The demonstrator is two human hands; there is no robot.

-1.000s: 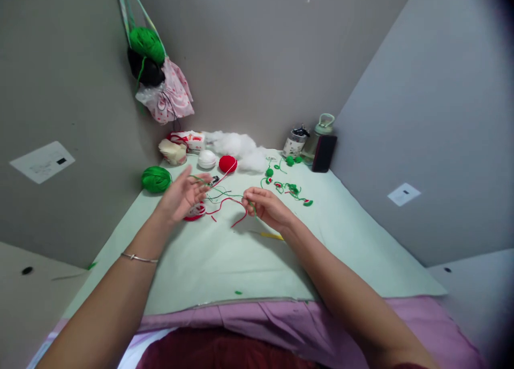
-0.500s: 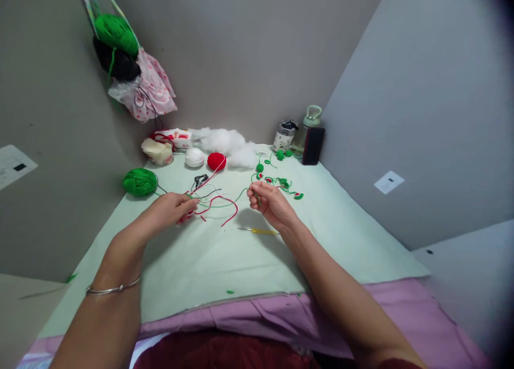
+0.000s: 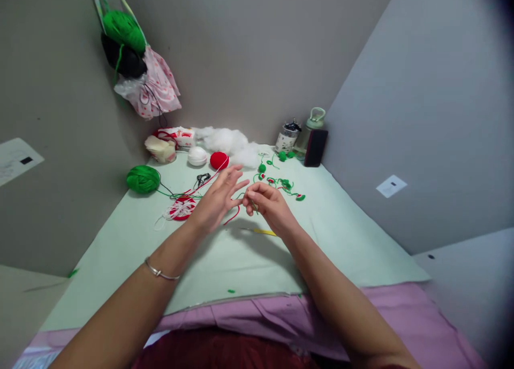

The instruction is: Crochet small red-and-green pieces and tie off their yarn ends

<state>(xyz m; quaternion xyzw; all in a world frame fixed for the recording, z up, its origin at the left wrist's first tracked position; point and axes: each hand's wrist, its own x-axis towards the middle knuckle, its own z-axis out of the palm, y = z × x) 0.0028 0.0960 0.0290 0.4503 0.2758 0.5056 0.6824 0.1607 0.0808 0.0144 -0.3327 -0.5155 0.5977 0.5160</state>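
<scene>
My right hand (image 3: pixel 267 204) is closed in a pinch on green yarn (image 3: pixel 256 206), whose short end shows below the fingers. Close beside it, my left hand (image 3: pixel 220 198) has its fingers spread, their tips near the right fingers. A red round piece with loose white yarn (image 3: pixel 183 209) on it lies left of my left hand. A red strand (image 3: pixel 232 217) curls out between the hands. Below them lies a crochet hook (image 3: pixel 263 232) with a yellow handle. Green yarn runs from the green ball (image 3: pixel 143 179) towards my hands, partly hidden behind the left one.
Along the back stand a white yarn ball (image 3: pixel 197 156), a red yarn ball (image 3: pixel 219 160), white stuffing (image 3: pixel 227 142), a tin (image 3: pixel 286 138), a bottle (image 3: pixel 312 125) and a phone (image 3: pixel 315 148). Small green crocheted pieces (image 3: pixel 285 184) lie right of centre. A pink bag (image 3: pixel 161 88) hangs at left.
My left hand has moved right, away from the red piece and white yarn, and opened beside my right hand. The right hand keeps its pinch on the green yarn. The view has shifted slightly.
</scene>
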